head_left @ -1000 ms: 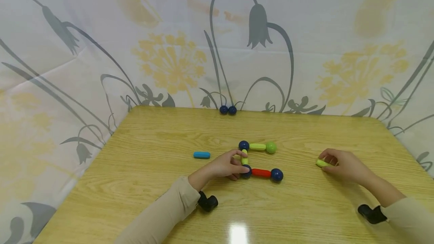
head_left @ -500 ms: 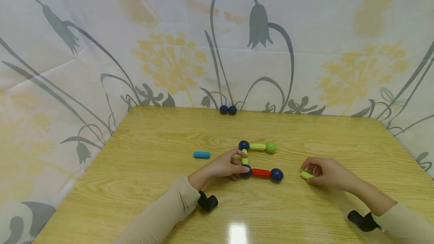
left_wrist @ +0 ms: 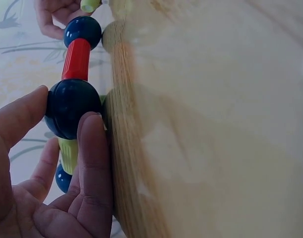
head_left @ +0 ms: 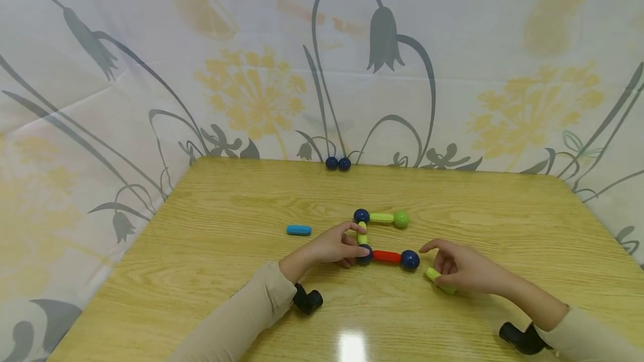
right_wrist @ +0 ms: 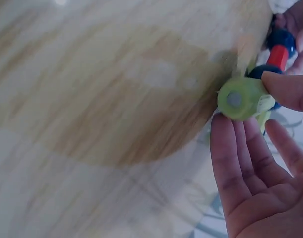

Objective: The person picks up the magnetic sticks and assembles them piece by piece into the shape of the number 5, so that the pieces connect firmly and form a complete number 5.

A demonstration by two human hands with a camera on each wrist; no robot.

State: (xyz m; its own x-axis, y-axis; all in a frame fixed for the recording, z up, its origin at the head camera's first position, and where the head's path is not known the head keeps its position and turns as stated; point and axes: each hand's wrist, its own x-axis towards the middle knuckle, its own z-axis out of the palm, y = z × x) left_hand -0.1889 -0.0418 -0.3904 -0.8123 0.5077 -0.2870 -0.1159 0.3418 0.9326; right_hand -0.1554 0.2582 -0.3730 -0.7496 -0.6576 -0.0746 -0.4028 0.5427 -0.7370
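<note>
**Flowered cloth behind a wood-grain counter, both your hands busy around the red stick**

Red stick as your landmark: it lies on the counter with a dark blue ball at each end, the left ball and the right ball. Your left hand is at the red stick's left end, pinching the left ball between thumb and finger.

Your right hand is to the right of the red stick, gripping a loose green stick between thumb and fingers. That stick's tip is just beside the right ball, with a small gap between; its other end shows a grey disc in the right wrist view.

From the red stick's left end, a green link runs away from you to the far ball. There a green bar starts, roughly parallel to the red stick and beyond it, ending in a green ball.

Left of the red stick and slightly farther away lies a blue stick. Well beyond the red stick, a pair of dark blue balls sits at the counter's back edge.
</note>
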